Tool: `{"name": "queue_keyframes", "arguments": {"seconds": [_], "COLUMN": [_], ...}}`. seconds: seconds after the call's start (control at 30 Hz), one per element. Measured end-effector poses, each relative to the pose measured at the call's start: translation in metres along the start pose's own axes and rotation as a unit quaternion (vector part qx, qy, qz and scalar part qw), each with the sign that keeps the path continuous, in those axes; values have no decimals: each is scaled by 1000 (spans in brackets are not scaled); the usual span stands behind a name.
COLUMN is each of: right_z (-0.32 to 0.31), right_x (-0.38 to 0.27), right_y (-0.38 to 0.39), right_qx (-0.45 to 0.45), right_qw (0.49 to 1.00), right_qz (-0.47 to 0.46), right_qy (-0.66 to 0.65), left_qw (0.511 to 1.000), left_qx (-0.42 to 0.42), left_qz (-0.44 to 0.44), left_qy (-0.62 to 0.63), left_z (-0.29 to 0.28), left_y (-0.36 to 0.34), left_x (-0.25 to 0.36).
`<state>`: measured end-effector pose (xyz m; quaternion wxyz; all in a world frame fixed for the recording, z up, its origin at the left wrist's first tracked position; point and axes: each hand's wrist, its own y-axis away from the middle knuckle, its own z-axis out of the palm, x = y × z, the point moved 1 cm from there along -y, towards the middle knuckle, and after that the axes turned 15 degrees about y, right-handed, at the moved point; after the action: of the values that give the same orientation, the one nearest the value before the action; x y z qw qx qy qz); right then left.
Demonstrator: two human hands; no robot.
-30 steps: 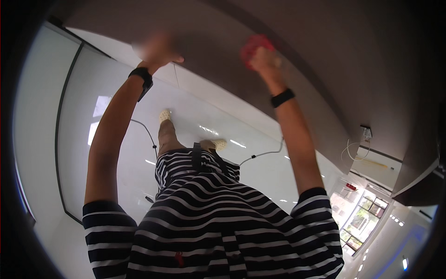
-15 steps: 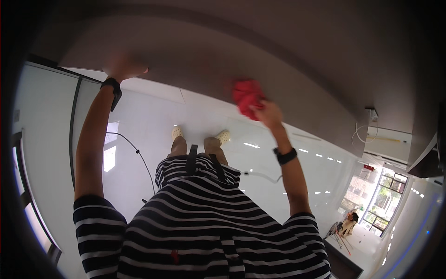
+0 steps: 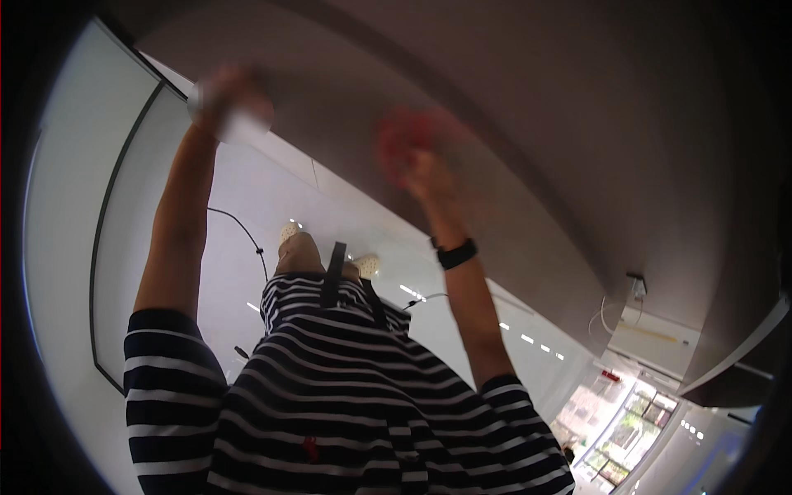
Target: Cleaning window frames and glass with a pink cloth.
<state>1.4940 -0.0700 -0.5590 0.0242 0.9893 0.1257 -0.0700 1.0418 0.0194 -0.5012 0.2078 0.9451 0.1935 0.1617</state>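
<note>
A broad grey-brown panel [image 3: 528,107] spans the top of the head view. My right hand [image 3: 425,173] grips a bunched red cloth [image 3: 403,132] against its surface, both smeared by motion. My left hand [image 3: 227,99] is at the panel's edge toward the upper left; it is too blurred to show how its fingers are placed. Both arms reach up from my striped sleeves.
My pale clogs [image 3: 367,266] stand on a glossy white floor [image 3: 239,289] crossed by a dark cable [image 3: 239,223]. A pale framed panel [image 3: 82,206] is at left. A bracket with thin wire [image 3: 635,285] hangs at right, with bright windows [image 3: 627,429] below it.
My right hand and the cloth moved down in the view, then back up and leftward. My left hand shifted left and down, then back up. The whole view has also shifted.
</note>
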Motion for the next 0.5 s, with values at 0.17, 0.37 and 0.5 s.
{"name": "queue_keyframes", "arguments": {"seconds": [0.17,0.37,0.5], "right_z": [-23,-70,-48], "right_x": [-46,185,273], "right_y": [-1,45,94], "right_qx": [-110,47,132], "right_qw": [939,922,848], "right_qz": [-211,385,463], "right_qy": [-247,6,-220], "left_qw": [999,998,993], "left_qx": [-26,-11,-31], "left_qz": [35,56,93], "left_qy": [27,29,58], "left_z": [3,4,4], "left_y": [4,28,17], "left_x": [15,-8,17]}}
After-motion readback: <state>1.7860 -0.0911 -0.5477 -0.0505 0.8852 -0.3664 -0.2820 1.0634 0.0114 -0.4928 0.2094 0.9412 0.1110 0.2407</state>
